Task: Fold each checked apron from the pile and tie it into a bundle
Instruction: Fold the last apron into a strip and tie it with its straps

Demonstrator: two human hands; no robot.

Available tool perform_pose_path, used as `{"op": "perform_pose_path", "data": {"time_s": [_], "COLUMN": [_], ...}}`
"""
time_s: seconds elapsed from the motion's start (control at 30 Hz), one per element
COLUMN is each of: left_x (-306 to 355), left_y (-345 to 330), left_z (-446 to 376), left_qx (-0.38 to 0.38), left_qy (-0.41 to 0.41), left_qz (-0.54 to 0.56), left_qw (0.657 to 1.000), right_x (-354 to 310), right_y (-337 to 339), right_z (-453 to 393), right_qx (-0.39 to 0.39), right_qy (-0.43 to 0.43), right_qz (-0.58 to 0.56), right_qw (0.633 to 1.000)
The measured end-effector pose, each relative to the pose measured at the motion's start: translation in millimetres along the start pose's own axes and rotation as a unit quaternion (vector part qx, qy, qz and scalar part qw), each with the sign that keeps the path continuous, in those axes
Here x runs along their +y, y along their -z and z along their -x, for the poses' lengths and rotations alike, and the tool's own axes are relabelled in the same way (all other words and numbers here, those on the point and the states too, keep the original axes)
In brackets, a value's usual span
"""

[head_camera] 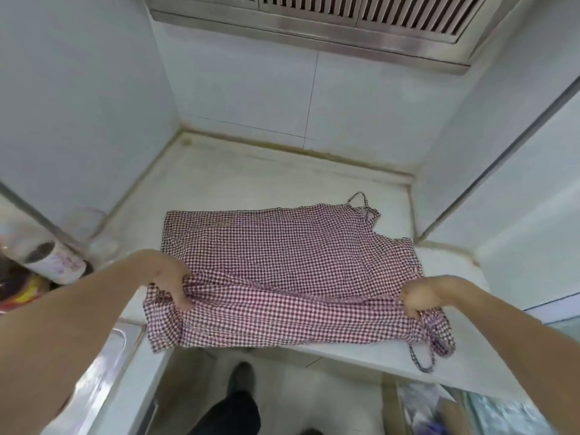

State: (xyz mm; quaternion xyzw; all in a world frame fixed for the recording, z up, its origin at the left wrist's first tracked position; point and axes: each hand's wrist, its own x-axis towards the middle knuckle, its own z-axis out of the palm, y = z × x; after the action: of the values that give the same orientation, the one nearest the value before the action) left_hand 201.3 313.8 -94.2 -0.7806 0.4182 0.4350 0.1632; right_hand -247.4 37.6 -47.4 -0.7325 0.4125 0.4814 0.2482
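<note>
Kitchen: steel slatted extractor hood (345, 23) hanging at far top, white tiled walls (251, 98) enclosing a pale stone desk (251, 180), steel sink rim (103, 372) showing near left.

We see the apron (276, 271) spread on the counter (251, 180), its near edge hanging over the front. Our left hand (171, 277) grips it at 9 o'clock, our right hand (419, 298) at 3. A strap (422, 361) dangles at 5 o'clock; the hood (314, 29) sits at 12.
</note>
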Motion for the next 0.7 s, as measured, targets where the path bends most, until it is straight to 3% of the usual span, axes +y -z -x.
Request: {"op": "perform_pose_path", "data": {"time_s": [0.07, 0.13, 0.2, 0.27, 0.33, 0.4, 0.47, 0.5, 0.57, 0.7], "left_x": [-3.6, -4.8, -3.3, -3.4, -6.2, -2.5, 4.9, 10.3, 19.8, 24.7], "left_y": [18.3, 43.0, 68.2, 88.1, 101.0, 99.9, 90.4, 82.6, 63.6, 25.5], "left_z": [6.5, 15.2, 22.7, 15.9, -3.2, -20.2, -34.8, -41.9, -52.9, -64.1], "left_qx": [-0.026, -0.064, -0.035, 0.066, 0.196, 0.318, 0.410, 0.428, 0.415, 0.304], "left_qy": [0.004, 0.019, 0.010, 0.003, 0.027, 0.051, 0.069, 0.078, 0.100, 0.192], "left_qz": [0.028, 0.151, 0.233, 0.242, 0.237, 0.269, 0.278, 0.263, 0.226, 0.221], "left_qw": [0.999, 0.986, 0.972, 0.968, 0.951, 0.908, 0.866, 0.861, 0.876, 0.907], "right_x": [-2.1, -12.6, -18.8, -29.0, -46.9, -67.1, -92.8, -104.5, -125.4, -137.1], "right_y": [33.8, 68.6, 102.4, 138.1, 168.0, 171.2, 154.8, 140.0, 105.5, 42.7], "right_z": [5.9, 15.3, 16.3, 7.1, -10.6, -26.8, -45.8, -57.3, -83.1, -117.0], "right_qx": [0.036, 0.048, 0.075, 0.147, 0.290, 0.449, 0.552, 0.564, 0.520, 0.444], "right_qy": [0.019, 0.043, 0.041, 0.026, 0.005, -0.053, -0.080, -0.057, 0.011, 0.066], "right_qz": [-0.095, -0.156, -0.231, -0.267, -0.211, -0.164, -0.131, -0.113, -0.080, -0.081], "right_qw": [0.995, 0.986, 0.969, 0.952, 0.934, 0.877, 0.820, 0.816, 0.851, 0.890]}}
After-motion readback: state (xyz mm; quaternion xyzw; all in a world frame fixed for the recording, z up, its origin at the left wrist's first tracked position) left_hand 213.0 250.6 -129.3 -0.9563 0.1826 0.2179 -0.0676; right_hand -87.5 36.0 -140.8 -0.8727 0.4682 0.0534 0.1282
